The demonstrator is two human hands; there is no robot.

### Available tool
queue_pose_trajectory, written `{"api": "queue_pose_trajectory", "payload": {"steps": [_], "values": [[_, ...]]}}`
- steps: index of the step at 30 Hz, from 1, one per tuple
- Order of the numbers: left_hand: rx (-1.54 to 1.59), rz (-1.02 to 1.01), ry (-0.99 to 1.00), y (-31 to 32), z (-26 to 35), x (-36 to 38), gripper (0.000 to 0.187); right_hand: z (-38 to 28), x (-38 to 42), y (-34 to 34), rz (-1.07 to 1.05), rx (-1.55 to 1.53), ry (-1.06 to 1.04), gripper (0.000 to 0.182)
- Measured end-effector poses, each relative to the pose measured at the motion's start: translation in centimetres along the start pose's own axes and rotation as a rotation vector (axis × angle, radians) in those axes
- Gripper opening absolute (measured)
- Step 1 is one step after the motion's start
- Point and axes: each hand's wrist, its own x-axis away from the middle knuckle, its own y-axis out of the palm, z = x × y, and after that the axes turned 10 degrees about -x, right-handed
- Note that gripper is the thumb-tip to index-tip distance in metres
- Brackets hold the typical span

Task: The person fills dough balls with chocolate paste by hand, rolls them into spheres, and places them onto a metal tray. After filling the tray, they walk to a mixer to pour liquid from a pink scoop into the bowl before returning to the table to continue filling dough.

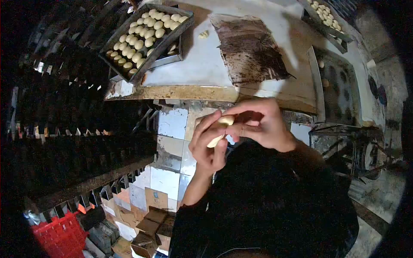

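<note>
A pale piece of dough (226, 120) is between my two hands, in front of my chest and just short of the table edge. My left hand (207, 139) curls around its lower part, where more dough shows below the fingers. With thumb and fingertips, my right hand (262, 124) pinches the upper end. Part of the dough is hidden by my fingers. Beyond my hands, a dark stained sheet (249, 51) lies on the table, and a small scrap of dough (204, 34) rests to its left.
A metal tray (165, 41) of round dough balls sits at the table's left, over another tray. More dough balls fill a tray (329, 30) at the far right. A tray (344, 86) with a few pieces lies nearer. Dark racks stand left, above a red crate (60, 238) and cardboard boxes (150, 223).
</note>
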Motion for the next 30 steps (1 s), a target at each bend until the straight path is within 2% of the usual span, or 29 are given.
{"api": "queue_pose_trajectory", "payload": {"steps": [2,3,4,7,8,10,11,12,14,17,18,19,20,21,23,25,26,27,29,30], "values": [[-0.273,0.072,0.019,0.3,0.9,0.3,0.035,1.0,0.8,0.8,0.010,0.265,-0.366,0.039],[-0.409,0.107,0.029,0.4,1.5,0.2,0.035,-1.2,1.0,1.4,-0.068,0.440,-0.363,0.039],[-0.573,0.029,-0.016,0.3,2.5,-0.2,0.042,-1.6,1.3,1.9,-0.045,0.526,-0.390,0.038],[-0.509,-0.131,-0.044,0.4,3.3,-1.3,0.052,-0.4,2.2,1.4,0.047,0.694,-0.517,0.032],[-0.288,0.042,-0.187,2.3,3.4,-1.5,0.058,-0.4,2.3,0.4,0.051,0.707,-0.565,0.031],[0.334,0.004,-0.368,3.6,3.2,-1.6,0.058,-1.4,2.4,-1.2,0.091,0.673,-0.641,0.025],[0.643,-0.017,-0.463,4.3,3.1,-1.6,0.059,-2.4,2.6,-1.9,0.143,0.633,-0.585,0.025],[0.626,-0.054,-0.476,5.1,3.0,-1.9,0.058,-3.3,2.9,-2.8,0.196,0.589,-0.527,0.024],[0.511,-0.109,-0.361,7.4,2.7,-2.5,0.048,-4.8,3.9,-4.3,0.328,0.330,-0.228,0.020],[0.310,-0.154,-0.179,11.6,2.4,-3.7,0.037,-2.9,5.5,-9.8,0.254,0.113,-0.315,0.021],[0.226,-0.141,-0.118,13.3,2.2,-4.3,0.034,-2.9,5.7,-11.3,0.265,0.216,-0.477,0.019],[0.144,-0.125,-0.057,15.4,2.2,-4.8,0.032,-3.6,6.4,-12.7,0.275,0.303,-0.499,0.022],[0.255,-0.030,-0.150,18.2,2.7,-4.9,0.034,-4.6,7.0,-14.0,0.287,0.390,-0.522,0.025],[0.193,0.052,-0.194,20.8,2.9,-5.3,0.049,-4.8,7.5,-15.5,0.313,0.483,-0.572,0.029],[0.263,0.045,-0.322,25.4,4.4,-6.3,0.071,-4.4,8.7,-19.1,0.405,0.578,-0.648,0.031],[0.424,-0.121,-0.311,29.8,4.8,-7.5,0.093,-3.8,10.0,-23.3,0.477,0.479,-0.713,0.028],[0.485,-0.186,-0.323,32.5,4.4,-7.7,0.100,-3.7,10.8,-25.1,0.506,0.345,-0.709,0.020],[0.492,-0.409,-0.183,33.9,3.8,-9.1,0.081,-3.9,11.4,-26.7,0.520,0.205,-0.641,0.014],[0.475,-0.425,-0.121,38.2,2.5,-8.3,0.059,-3.6,12.7,-30.2,0.505,0.366,-0.430,0.021],[0.408,-0.448,-0.128,39.7,2.0,-7.8,0.049,-3.2,14.1,-32.3,0.426,0.284,-0.158,0.031]]}}
